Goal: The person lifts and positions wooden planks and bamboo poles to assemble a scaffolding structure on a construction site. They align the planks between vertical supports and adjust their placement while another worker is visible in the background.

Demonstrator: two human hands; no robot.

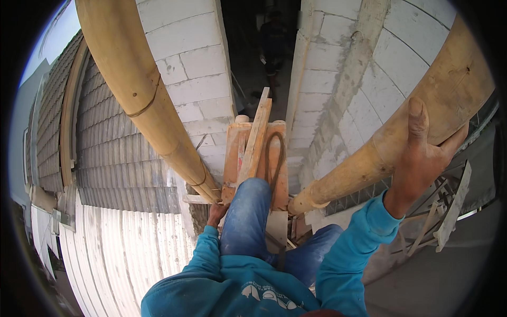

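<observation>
My right hand [425, 158] is wrapped round a thick yellow bamboo pole [364, 158] that slants up to the right, the thumb lying along its near side. Low beside my left knee, my left hand [216, 214] is closed by the edge of an orange wooden board [232, 153], next to the foot of the left bamboo pole [153, 108]. What it grips is partly hidden by the knee. Ahead of my knee a pale timber strip [256, 137] lies lengthwise on the board, with a brown looped cord or strap [277, 158] to its right.
Grey block walls [193, 68] flank a dark opening in which a person [273, 47] stands below. Tiled roofing [119, 142] and a pale corrugated sheet [121, 243] lie to the left. Loose wooden battens [454, 208] stick out on the right.
</observation>
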